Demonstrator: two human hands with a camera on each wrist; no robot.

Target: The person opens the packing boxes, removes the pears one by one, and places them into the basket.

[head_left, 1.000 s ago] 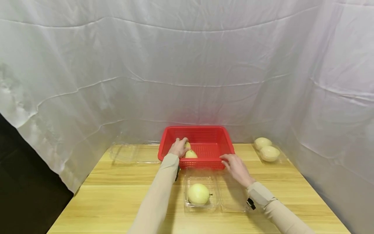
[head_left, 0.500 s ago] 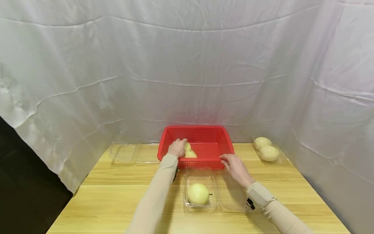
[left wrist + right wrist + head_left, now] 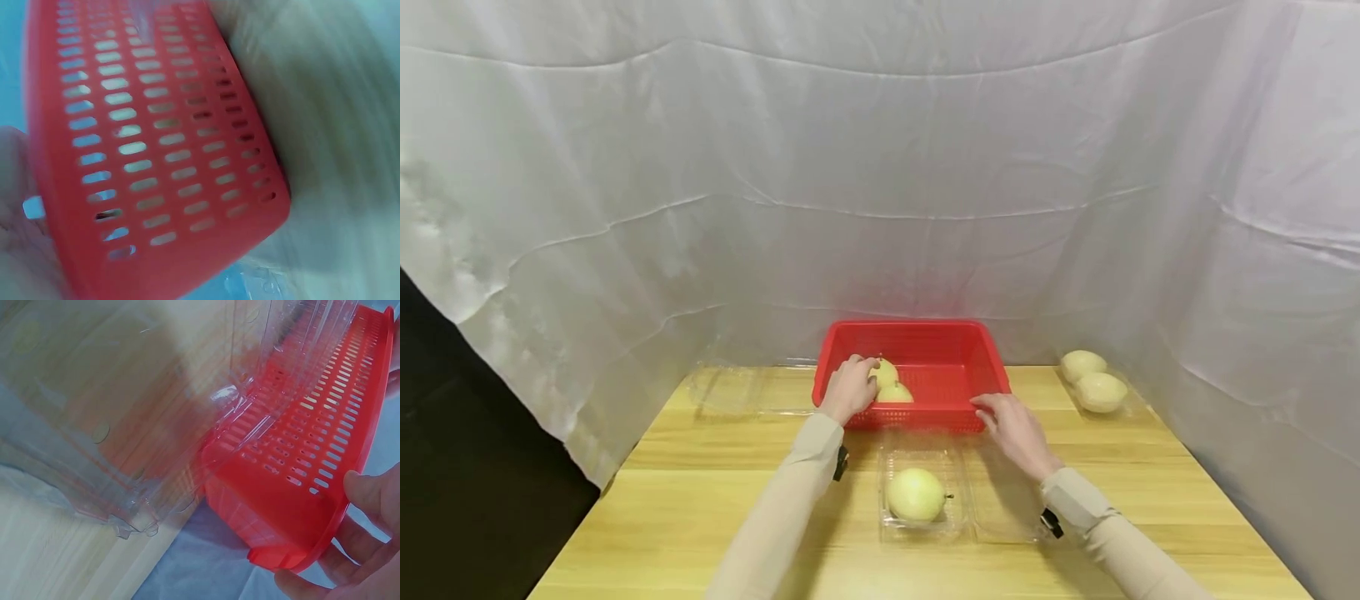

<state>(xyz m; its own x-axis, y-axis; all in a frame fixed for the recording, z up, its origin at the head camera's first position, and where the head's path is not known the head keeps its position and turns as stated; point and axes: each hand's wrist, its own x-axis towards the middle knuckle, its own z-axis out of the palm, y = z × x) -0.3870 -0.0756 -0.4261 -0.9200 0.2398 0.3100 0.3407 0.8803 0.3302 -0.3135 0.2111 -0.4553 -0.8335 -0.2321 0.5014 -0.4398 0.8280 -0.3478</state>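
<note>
In the head view, my left hand [image 3: 850, 389] reaches over the front left of the red plastic basket [image 3: 940, 417]. Its fingers and thumb grip the side of a pale yellow pear [image 3: 886, 372] inside. Another pear [image 3: 895, 393] lies against that one, nearer the front wall. My right hand [image 3: 1017, 433] holds the basket's front rim near the right corner; the right wrist view shows the thumb [image 3: 365, 492] outside and fingers around the edge. Before the basket, an opened clear clamshell box [image 3: 891, 531] bears one pear [image 3: 917, 495], its stem pointing right. The left wrist view hides the left hand's grip.
Two pears [image 3: 1100, 392] sit in clear packaging at the table's back right. Another opened clear clamshell [image 3: 726, 390] lies at the back left. The box's clear lid [image 3: 1006, 508] spreads under my right forearm. Pale curtains [image 3: 925, 208] enclose the wooden table [image 3: 700, 517].
My left hand has shifted slightly left and toward me relative to the basket, showing more of the pear beside it. The right hand stays at the rim. The head view has turned slightly left.
</note>
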